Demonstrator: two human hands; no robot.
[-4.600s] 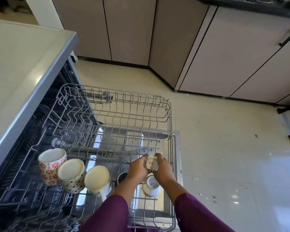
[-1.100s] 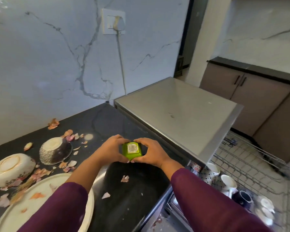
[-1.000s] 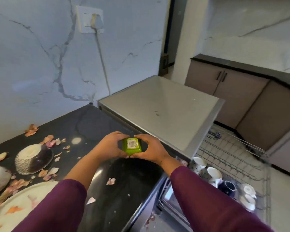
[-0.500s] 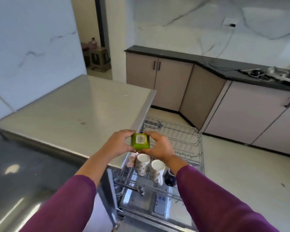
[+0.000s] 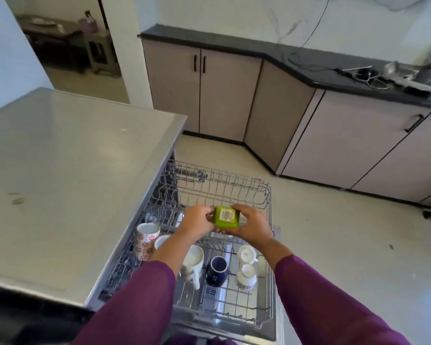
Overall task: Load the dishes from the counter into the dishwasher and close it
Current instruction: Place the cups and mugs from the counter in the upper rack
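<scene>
Both hands, the left [image 5: 197,221] and the right [image 5: 253,225], grip a green bowl [image 5: 226,217] upside down between curled fingers. It is above the rack [image 5: 234,185], where mugs [image 5: 215,271] sit.

Far half of rack [image 5: 234,188] open; mugs [image 5: 146,235] crowd near rows; steel top [image 5: 72,170] borders left.

Green square bowl [image 5: 226,217], upside down, label showing, above pulled-out dishwasher rack [image 5: 237,188].
</scene>
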